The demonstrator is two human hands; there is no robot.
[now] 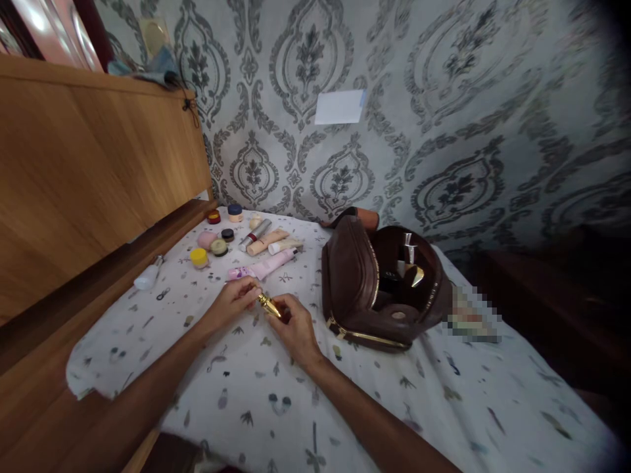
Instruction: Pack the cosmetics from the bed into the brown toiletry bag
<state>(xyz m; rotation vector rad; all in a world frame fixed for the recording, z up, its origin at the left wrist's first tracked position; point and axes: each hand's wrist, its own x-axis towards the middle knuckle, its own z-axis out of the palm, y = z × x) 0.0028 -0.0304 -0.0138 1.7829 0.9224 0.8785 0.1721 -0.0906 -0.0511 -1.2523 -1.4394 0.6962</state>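
Note:
A small shiny gold bottle (270, 306) with a narrow neck is held between my two hands above the printed cloth. My right hand (298, 330) wraps its fingers round the wider, darker lower end. At the narrow tip, the fingers of my left hand (235, 301) are pinched together; whether they grip a separate cap cannot be made out. Just beyond my left hand lies a pink squeeze tube (263, 266). To the right of my right hand stands a brown leather toiletry bag (351, 276), unzipped, with several cosmetic items inside, including a gold-topped one (417, 276).
Several cosmetics lie at the back left: a yellow-lidded jar (199, 257), a navy-lidded jar (235, 212), a silver tube (255, 235) and a beige tube (267, 242). A white bottle (148, 274) lies near the cloth's left edge. A wooden panel (98, 157) borders the left.

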